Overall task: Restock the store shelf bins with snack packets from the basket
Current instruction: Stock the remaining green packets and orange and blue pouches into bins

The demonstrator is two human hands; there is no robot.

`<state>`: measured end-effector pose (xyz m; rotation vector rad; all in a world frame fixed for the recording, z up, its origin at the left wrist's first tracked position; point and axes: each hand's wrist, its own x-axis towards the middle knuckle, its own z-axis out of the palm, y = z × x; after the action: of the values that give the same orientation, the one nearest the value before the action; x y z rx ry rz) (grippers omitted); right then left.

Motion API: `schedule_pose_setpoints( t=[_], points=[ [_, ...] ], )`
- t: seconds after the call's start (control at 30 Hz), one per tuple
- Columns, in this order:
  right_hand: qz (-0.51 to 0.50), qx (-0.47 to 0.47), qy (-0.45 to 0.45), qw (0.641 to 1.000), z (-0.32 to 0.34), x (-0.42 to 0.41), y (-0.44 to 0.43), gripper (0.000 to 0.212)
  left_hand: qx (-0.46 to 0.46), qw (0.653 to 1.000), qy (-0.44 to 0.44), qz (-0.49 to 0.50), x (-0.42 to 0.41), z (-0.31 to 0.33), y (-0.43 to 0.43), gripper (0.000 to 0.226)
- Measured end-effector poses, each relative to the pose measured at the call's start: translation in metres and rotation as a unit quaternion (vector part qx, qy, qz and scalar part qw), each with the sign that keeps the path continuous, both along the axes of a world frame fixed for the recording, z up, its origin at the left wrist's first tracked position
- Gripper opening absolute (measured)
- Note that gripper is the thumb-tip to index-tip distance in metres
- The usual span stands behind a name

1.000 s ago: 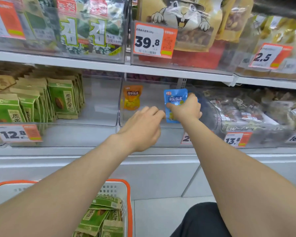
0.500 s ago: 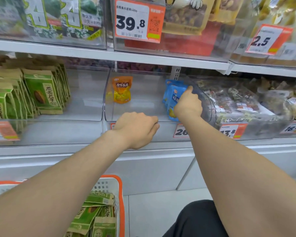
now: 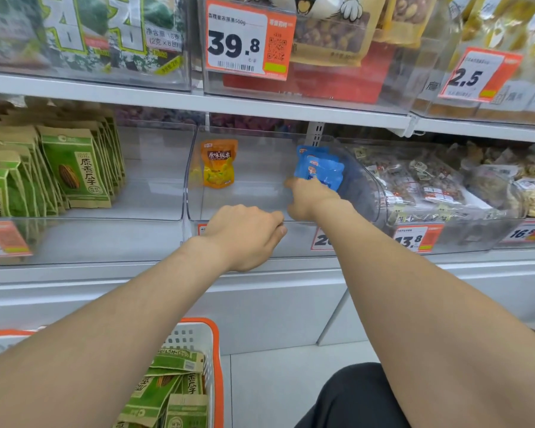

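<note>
Left hand (image 3: 244,236): grip curled over front rim of clear plastic bin (image 3: 260,193).
Right hand (image 3: 312,199): inside the bin, at blue foil snack packets (image 3: 322,171); blurred, can't tell its grip.

You have blue packets (image 3: 320,168) standing bunched at the right side of the clear bin (image 3: 244,208), with one orange packet (image 3: 218,163) upright at its far left. Green packets (image 3: 167,387) lie in the near-left basket (image 3: 212,335).

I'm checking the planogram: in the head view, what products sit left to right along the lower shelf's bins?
Along it: green seed packets → orange packet → blue packets → clear-wrapped snack packs.
</note>
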<state>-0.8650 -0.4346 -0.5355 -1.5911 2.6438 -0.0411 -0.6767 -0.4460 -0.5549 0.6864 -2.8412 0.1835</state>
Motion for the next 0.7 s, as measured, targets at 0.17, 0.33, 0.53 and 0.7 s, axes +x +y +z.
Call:
schedule_pose_setpoints(
  t=[0.17,0.33,0.53,0.7],
  points=[
    [-0.057,0.072,-0.018,0.996,-0.007,-0.008,-0.002,0.036,0.000,1.000,-0.004,0.001,0.002,0.001,0.002,0.034],
    [-0.120,0.096,-0.048,0.987,-0.009,-0.012,0.000,0.034,0.006,1.000,-0.015,0.006,0.003,0.002,0.002,0.032],
    [-0.132,-0.003,-0.045,0.990,-0.001,-0.007,0.006,0.038,0.129,0.990,0.058,-0.021,0.013,0.003,-0.005,0.032],
    [-0.065,-0.152,0.008,0.986,0.017,0.032,0.018,0.031,0.180,0.969,0.162,-0.040,0.033,0.007,-0.005,0.029]
  ],
)
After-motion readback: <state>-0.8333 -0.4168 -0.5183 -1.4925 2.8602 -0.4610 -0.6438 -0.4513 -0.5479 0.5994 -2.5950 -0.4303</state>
